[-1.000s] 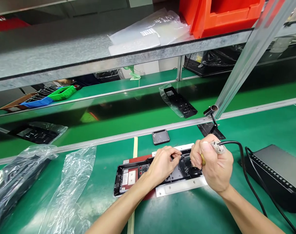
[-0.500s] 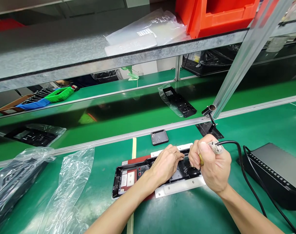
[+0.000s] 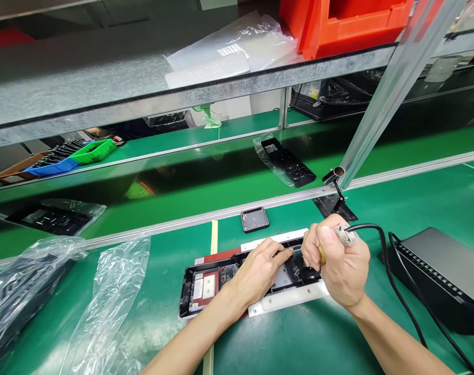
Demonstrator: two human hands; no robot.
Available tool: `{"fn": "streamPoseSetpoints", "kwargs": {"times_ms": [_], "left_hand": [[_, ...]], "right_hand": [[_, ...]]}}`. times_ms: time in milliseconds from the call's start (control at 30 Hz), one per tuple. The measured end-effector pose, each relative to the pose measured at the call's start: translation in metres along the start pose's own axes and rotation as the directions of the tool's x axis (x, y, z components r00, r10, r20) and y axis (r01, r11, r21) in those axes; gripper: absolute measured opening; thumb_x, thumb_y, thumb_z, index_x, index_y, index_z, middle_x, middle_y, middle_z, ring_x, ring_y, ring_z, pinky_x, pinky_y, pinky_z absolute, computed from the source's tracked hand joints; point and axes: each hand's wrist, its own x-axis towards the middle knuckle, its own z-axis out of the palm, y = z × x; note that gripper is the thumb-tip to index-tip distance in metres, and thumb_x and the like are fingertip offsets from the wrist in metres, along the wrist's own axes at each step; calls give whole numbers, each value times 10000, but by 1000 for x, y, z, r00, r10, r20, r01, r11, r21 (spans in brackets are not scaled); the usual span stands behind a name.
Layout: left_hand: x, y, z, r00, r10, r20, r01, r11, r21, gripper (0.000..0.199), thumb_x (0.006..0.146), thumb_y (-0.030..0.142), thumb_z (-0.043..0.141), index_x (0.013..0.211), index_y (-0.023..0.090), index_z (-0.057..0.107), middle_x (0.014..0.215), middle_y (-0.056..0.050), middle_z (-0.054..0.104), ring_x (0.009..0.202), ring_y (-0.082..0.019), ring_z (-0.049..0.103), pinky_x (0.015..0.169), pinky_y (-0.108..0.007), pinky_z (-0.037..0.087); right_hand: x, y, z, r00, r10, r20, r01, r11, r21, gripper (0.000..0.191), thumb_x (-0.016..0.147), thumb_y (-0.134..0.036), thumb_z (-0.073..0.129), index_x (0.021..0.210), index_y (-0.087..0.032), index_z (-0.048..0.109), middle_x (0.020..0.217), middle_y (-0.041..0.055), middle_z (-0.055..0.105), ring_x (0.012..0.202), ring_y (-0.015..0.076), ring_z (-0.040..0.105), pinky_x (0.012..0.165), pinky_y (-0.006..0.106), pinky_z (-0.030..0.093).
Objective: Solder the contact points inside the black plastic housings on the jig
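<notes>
A long black plastic housing (image 3: 186, 297) lies with its hollow side up in a fixture with white side bars (image 3: 287, 299) and a reddish-brown base. My left hand (image 3: 260, 268) rests over the middle of the housing, index finger stretched out to its inside; the other fingertips are partly hidden. At the housing's right end my right hand (image 3: 340, 265) is wrapped round an electric screwdriver (image 3: 346, 235), held upright with a black cord leaving its top. The tool's lower end is hidden behind the fist. Behind the fixture sits a small black tray (image 3: 254, 220) with tiny bright pieces, apparently screws.
A black metal box (image 3: 439, 276) and loose cord are at right. Clear plastic bags (image 3: 115, 276) lie at left. Behind the tray stands a bracket with a tube (image 3: 333, 176). Bagged black panels (image 3: 287, 161) lie on the green belt. A metal shelf (image 3: 205, 96) overhangs, carrying a red bin (image 3: 357, 34).
My left hand has shifted slightly down and left, and its bunched fingers have flattened, the index finger now stretched out. My right hand and the screwdriver stay almost still.
</notes>
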Motion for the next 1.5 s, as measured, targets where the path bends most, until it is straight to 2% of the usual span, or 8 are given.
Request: {"fn": "streamPoseSetpoints", "kwargs": {"times_ms": [400, 500, 667, 800, 967, 1133, 1267, 1500], "left_hand": [[2, 6, -8, 999, -29, -16, 32, 978, 208, 346, 1053, 202, 419, 1340, 187, 612, 1059, -78, 703, 936, -226, 595, 830, -360, 537], [7, -18, -20, 972, -199, -122, 222, 950, 221, 330, 1058, 194, 410, 1254, 193, 676, 1093, -84, 724, 977, -220, 618, 903, -375, 526], [19, -81, -39, 860, -466, -209, 507, 829, 235, 206, 1028, 208, 525, 1028, 151, 723, 1022, -84, 726, 992, -217, 662, 914, -415, 549], [27, -109, -36, 819, -545, -179, 573, 775, 267, 193, 988, 327, 638, 1050, 151, 685, 1077, -60, 700, 1025, -199, 674, 918, -421, 571], [34, -118, -14, 794, -585, -166, 607, 743, 283, 260, 982, 370, 643, 1125, 154, 669, 1158, -82, 682, 1054, -214, 666, 922, -434, 572], [38, -120, -3, 779, -599, -184, 627, 742, 237, 283, 980, 378, 643, 1153, 155, 660, 1181, -86, 674, 1064, -220, 663, 926, -443, 571], [38, -109, -13, 794, -579, -185, 605, 783, 147, 263, 974, 382, 651, 1097, 150, 668, 1129, -74, 683, 1035, -211, 665, 920, -436, 565], [12, -44, -43, 801, -577, -162, 559, 816, -146, 160, 968, 240, 588, 863, 199, 702, 823, 10, 714, 751, -139, 626, 736, -283, 497]], "right_hand": [[-1, -1, -2, 1000, 16, -2, -16, 999, 42, 323, 1053, -317, 549, 756, -214, 476, 554, -54, 460, 473, 91, 436, 453, 256, 358], [0, -1, -1, 1000, 3, 2, -3, 998, 65, 313, 1046, -316, 559, 761, -214, 480, 545, -56, 459, 461, 91, 428, 434, 244, 355], [-1, -2, -1, 1000, 9, -9, -9, 998, 67, 312, 1038, -315, 566, 755, -215, 481, 537, -51, 466, 454, 96, 429, 426, 240, 360], [-1, -2, -2, 1000, 13, -19, -11, 996, 86, 310, 1025, -321, 581, 748, -215, 491, 537, -46, 469, 451, 102, 429, 416, 244, 361], [0, -2, -5, 999, 12, -32, -8, 994, 104, 318, 1021, -321, 584, 738, -213, 487, 536, -45, 464, 451, 104, 431, 422, 253, 366], [0, -1, -7, 1000, 4, -30, 0, 994, 109, 309, 1026, -319, 572, 749, -214, 485, 548, -45, 474, 457, 104, 435, 425, 250, 362], [0, -1, -7, 999, 0, -35, 5, 993, 116, 297, 1025, -315, 579, 761, -213, 487, 552, -47, 474, 460, 101, 441, 426, 246, 369], [1, -4, -5, 998, 0, -60, 8, 991, 133, 304, 1016, -317, 601, 754, -213, 487, 531, -51, 472, 437, 98, 429, 410, 246, 370]]}}
